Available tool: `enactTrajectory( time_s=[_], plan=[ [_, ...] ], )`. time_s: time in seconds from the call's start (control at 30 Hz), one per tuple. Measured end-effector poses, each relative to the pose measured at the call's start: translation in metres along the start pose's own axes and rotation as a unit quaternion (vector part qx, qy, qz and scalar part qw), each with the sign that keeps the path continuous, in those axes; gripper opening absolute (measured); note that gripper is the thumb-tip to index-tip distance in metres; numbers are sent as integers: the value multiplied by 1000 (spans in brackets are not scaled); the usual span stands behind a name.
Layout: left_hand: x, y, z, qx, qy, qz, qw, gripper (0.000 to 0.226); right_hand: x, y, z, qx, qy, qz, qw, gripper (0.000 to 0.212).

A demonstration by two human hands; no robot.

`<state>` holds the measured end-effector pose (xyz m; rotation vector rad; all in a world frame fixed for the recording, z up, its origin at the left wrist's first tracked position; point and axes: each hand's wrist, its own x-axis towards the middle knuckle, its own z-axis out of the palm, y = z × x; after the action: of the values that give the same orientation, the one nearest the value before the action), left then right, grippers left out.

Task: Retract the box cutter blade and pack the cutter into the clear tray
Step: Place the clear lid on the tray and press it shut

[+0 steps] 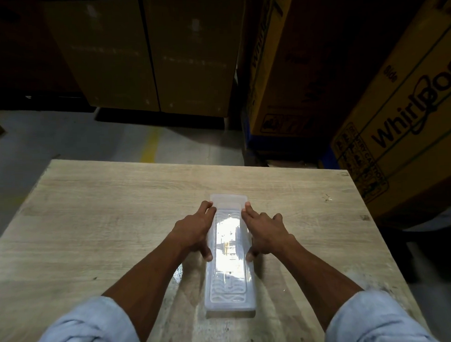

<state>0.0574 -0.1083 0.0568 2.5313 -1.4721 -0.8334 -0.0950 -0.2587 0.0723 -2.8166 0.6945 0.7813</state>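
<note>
A long clear plastic tray (230, 287) lies lengthwise on the wooden table (105, 227), its top glaring with reflected light. My left hand (196, 230) presses against its left long side, fingers stretched toward the far end and thumb near the middle. My right hand (264, 233) does the same on the right side. Both hands clasp the tray between them. Something yellowish shows faintly through the glare near the tray's middle; I cannot tell whether it is the box cutter.
Large cardboard appliance boxes (397, 111) stand close to the table's right and far right. More boxes (149, 57) stand farther back across a concrete floor with a yellow line (151, 143). The table's far edge lies just beyond the tray.
</note>
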Motion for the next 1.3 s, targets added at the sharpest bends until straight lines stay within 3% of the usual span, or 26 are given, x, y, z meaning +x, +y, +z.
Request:
enactTrajectory(
  time_s=[0.27,0.67,0.73,0.83,0.9,1.3],
  plan=[
    [-3,1,3,32,1,29,999,113,-5,-6,-5,-31,13,8,999,117],
    [-9,7,1,37,-7,19,999,101,-14,-8,2,-7,29,21,999,99],
    [-12,8,0,52,-18,19,998,105,-16,-9,1,-3,28,21,999,97],
    [-18,4,3,60,-52,12,997,136,-18,-9,1,1,30,19,999,94],
    [-22,2,7,52,-55,12,997,145,-18,-9,2,6,34,19,999,92],
    [-31,0,17,4,-28,0,1000,138,-23,-10,8,16,68,26,997,72]
  ],
)
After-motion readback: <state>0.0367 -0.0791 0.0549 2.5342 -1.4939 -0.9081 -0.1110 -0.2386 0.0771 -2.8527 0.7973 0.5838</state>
